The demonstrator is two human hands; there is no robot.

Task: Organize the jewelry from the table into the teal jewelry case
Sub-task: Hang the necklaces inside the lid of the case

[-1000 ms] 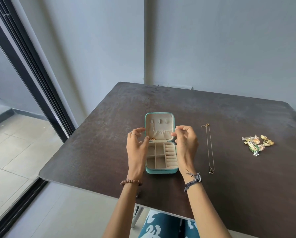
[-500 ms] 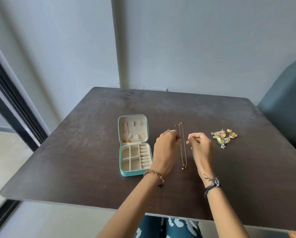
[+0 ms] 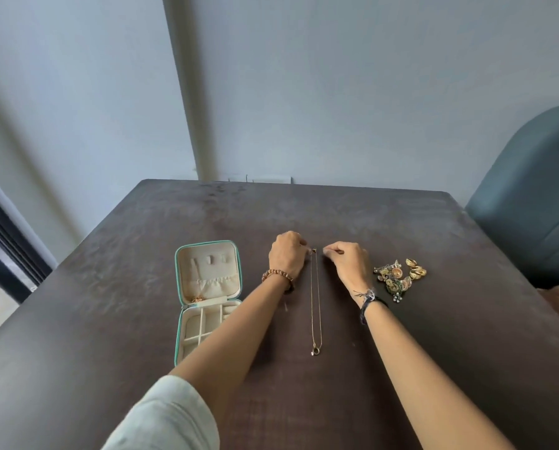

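Pinching the chain's far end

Curled fingers of the left hand point(image 3: 288, 256) pinch the thin gold chain necklace point(image 3: 316, 300) at its top; the right hand point(image 3: 348, 261), fingers curled, sits just beside it, grip unclear. Left of the necklace lies the open teal jewelry case point(image 3: 206, 300); right, a heap of gold earrings point(image 3: 400, 276).

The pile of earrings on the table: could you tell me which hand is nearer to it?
Right. The right hand sits just left of the pile of earrings, while the left hand is farther off, beyond the necklace.
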